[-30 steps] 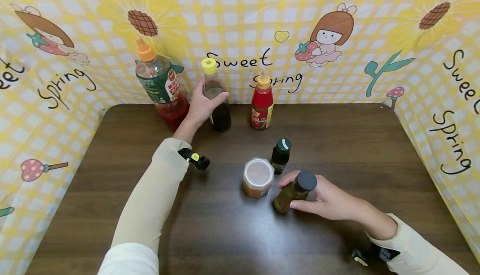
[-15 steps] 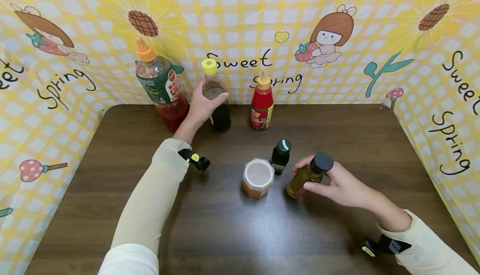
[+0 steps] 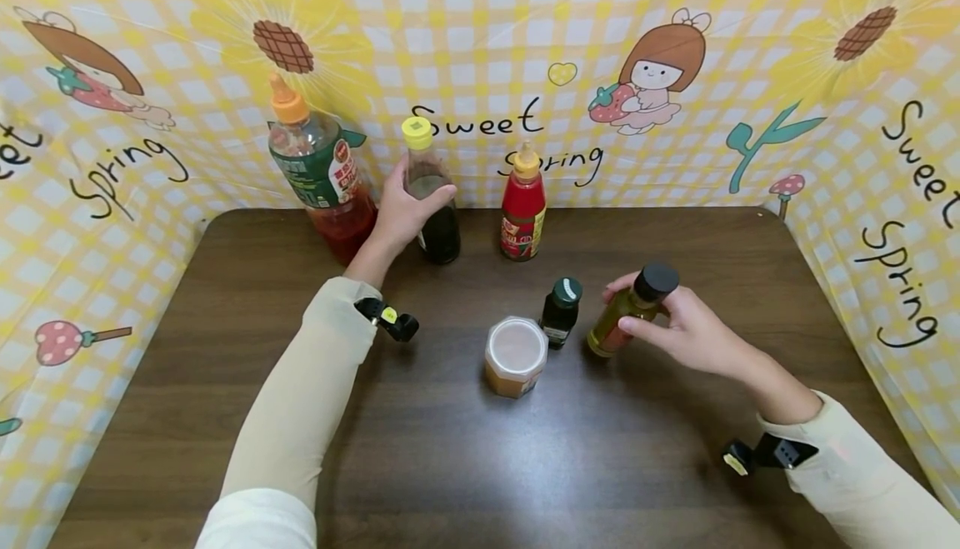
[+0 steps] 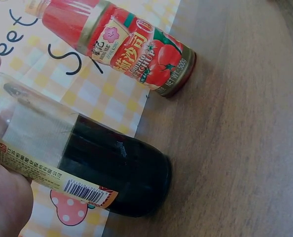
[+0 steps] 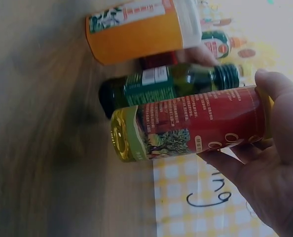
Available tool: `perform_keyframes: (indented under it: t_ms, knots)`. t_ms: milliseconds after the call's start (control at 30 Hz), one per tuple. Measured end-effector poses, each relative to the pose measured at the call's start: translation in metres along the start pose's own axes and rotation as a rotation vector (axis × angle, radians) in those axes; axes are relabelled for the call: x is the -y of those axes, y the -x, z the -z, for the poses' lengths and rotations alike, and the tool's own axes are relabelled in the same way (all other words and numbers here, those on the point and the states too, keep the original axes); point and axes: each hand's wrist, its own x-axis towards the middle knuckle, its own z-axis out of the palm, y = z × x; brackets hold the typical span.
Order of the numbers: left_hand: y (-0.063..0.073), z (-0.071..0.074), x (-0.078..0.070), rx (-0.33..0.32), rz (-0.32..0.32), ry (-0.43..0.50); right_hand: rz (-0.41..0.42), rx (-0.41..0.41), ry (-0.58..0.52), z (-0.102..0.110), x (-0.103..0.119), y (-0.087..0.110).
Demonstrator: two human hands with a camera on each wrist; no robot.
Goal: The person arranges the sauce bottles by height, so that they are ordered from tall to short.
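Observation:
My left hand (image 3: 405, 212) grips a yellow-capped bottle of dark sauce (image 3: 442, 237) that stands at the back of the table. In the left wrist view the same dark sauce bottle (image 4: 117, 158) is about half full, beside a ketchup bottle (image 4: 141, 54). My right hand (image 3: 693, 332) holds a black-capped olive oil bottle (image 3: 611, 328), its thumb on the near side. The right wrist view shows the red label of the olive oil bottle (image 5: 196, 123), with a small dark green bottle (image 5: 146, 89) and an orange-brown jar (image 5: 136, 34) behind it.
A large orange-capped bottle of red sauce (image 3: 318, 170) stands at the back left, close to my left forearm. The ketchup bottle (image 3: 523, 216) is right of the dark sauce. At mid-table, the white-lidded jar (image 3: 516, 353) sits beside the green-capped bottle (image 3: 561, 311). A printed cloth (image 3: 480, 49) hangs behind.
My right hand has carried the olive oil bottle away from me and to the right, from beside the jar to right of the small green-capped bottle. The left hand stays on the dark sauce bottle.

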Motion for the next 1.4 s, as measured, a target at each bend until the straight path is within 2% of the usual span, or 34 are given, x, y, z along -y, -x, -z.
perform_keyframes:
  t_ms: [233,433,667,1000,1400]
  knots:
    - [0.001,0.001,0.0,0.002,-0.003,0.0,-0.054,-0.037,0.042,0.008,-0.013,-0.011]
    - [0.0,0.001,0.0,0.002,-0.002,-0.006,-0.067,-0.055,0.064,0.012,-0.024,-0.024]
    - [0.001,0.001,-0.001,-0.009,0.032,0.001,-0.093,-0.08,0.086,0.018,-0.034,-0.041]
    - [0.001,-0.001,-0.003,-0.008,0.029,0.012,-0.142,-0.125,0.149,0.02,-0.048,-0.066]
    - [0.0,0.0,0.0,-0.007,0.024,0.023,-0.244,-0.167,0.12,0.017,-0.065,-0.088]
